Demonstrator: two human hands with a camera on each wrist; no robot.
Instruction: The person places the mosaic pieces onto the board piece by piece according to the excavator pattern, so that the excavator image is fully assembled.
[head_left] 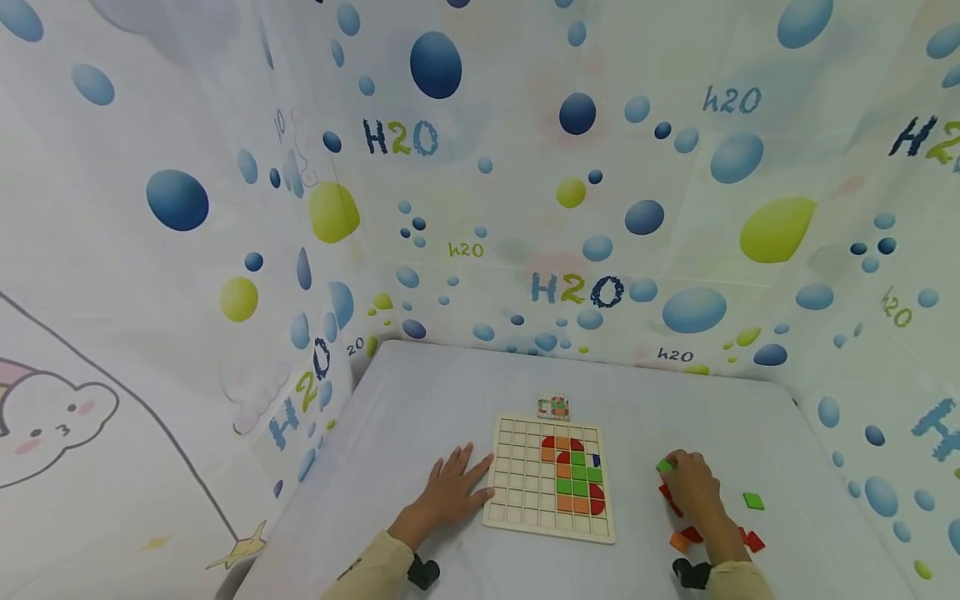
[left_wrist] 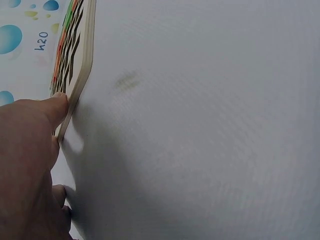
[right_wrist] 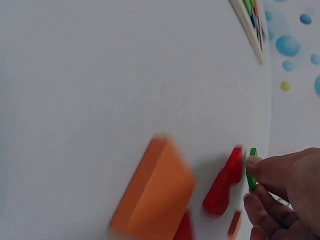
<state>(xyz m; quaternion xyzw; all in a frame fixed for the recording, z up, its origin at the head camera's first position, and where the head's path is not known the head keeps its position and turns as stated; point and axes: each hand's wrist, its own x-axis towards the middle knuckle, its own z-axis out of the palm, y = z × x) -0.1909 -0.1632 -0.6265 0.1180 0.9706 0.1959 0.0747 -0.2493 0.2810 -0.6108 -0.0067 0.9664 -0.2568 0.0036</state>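
Observation:
A pale wooden grid board (head_left: 517,483) lies on the table, with green, orange and red tiles plus a small blue-and-white piece in cells on its right half. My left hand (head_left: 450,487) lies flat with spread fingers beside it. Its fingertips touch the left edge, and the left wrist view has the thumb on the board's rim (left_wrist: 82,75). To the right of the board, my right hand (head_left: 693,487) pinches a green tile (right_wrist: 251,172) between thumb and fingers. Red tiles (right_wrist: 220,190) lie just under that hand.
Behind the board sits a small patterned card (head_left: 553,406). Loose pieces lie around the right forearm: an orange tile (head_left: 678,543), a red tile (head_left: 755,542) and a green tile (head_left: 753,501). A printed curtain (head_left: 510,200) rises along the table's back edge.

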